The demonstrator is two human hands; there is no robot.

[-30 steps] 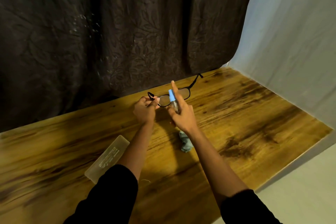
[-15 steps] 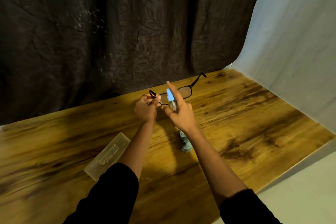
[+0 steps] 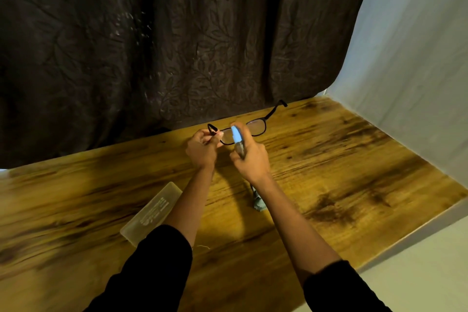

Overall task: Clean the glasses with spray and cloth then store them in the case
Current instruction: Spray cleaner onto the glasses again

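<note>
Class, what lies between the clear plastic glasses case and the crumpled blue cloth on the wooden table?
In the head view, the person's left forearm crosses between the clear plastic glasses case and the crumpled blue cloth.

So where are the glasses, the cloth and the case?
glasses (image 3: 256, 127), head view, on the lens not covered by the hands
cloth (image 3: 258, 204), head view, on its crumpled middle
case (image 3: 152, 213), head view, on its flat top

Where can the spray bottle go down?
The widest bare wood of the table lies right of the cloth, out to the pale backdrop. More lies left of the case, below the curtain. It is crowded mid-table, where the left hand pinches the glasses and the right hand grips the spray bottle.
</note>
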